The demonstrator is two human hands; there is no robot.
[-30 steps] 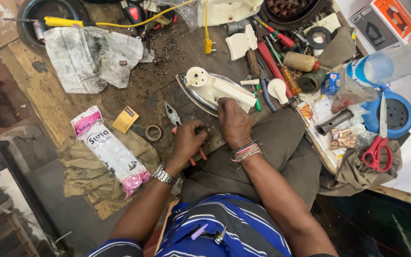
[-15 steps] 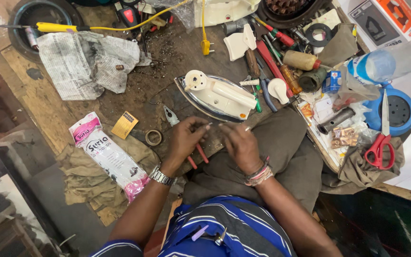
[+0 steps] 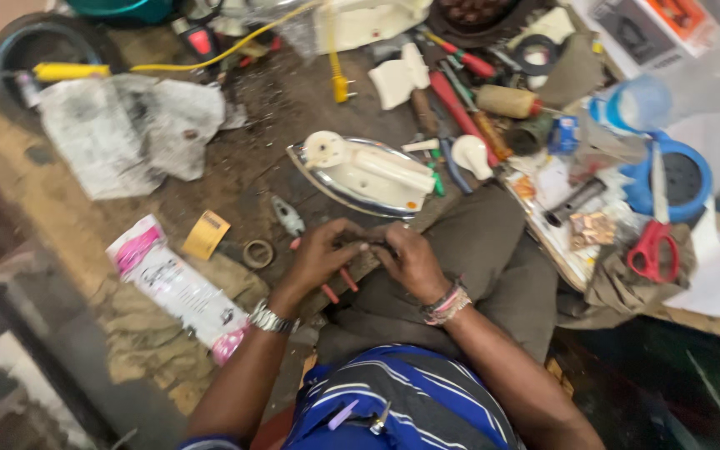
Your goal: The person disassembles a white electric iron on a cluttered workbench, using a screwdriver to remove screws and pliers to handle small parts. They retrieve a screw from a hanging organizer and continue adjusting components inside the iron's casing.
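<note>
seen from above, a person in a blue striped shirt (image 3: 393, 400) sits with both forearms reaching forward over a lap covered in grey-brown cloth. the left hand (image 3: 320, 254), with a metal watch (image 3: 270, 317) at the wrist, and the right hand (image 3: 410, 260), with beaded bracelets (image 3: 445, 303) at the wrist, meet at the fingertips. both are curled around a small dark part (image 3: 368, 242) held between them; it is too blurred to say what it is. each grip is closed on that part. red-handled pliers (image 3: 337, 279) lie under the left hand, touching or just below it.

left of the hands, on a rumpled cloth, lies a long white and pink packet (image 3: 178, 287), tilted. just beyond it sit a small square yellow packet (image 3: 206, 234) and a ring of tape (image 3: 257, 253).

directly past the hands on the dirty worktop (image 3: 260, 158) rests a cream-coloured clothes iron (image 3: 364, 173) with a shiny metal base, pointed end to the left. right of it a flat tray (image 3: 560, 242) holds small metal pieces and scraps. red-handled scissors (image 3: 650, 248) lie at the tray's far right edge, near a blue round container (image 3: 677, 179) and a clear plastic bottle (image 3: 652, 96).

further off, crumpled newspaper (image 3: 122, 129) lies at the left, with a dark round bowl (image 3: 39, 50) behind it holding a yellow-handled tool (image 3: 64, 72). a yellow cable (image 3: 227, 52) runs across the far edge. screwdrivers with red handles (image 3: 452, 100) lie among loose tools at the top centre.
</note>
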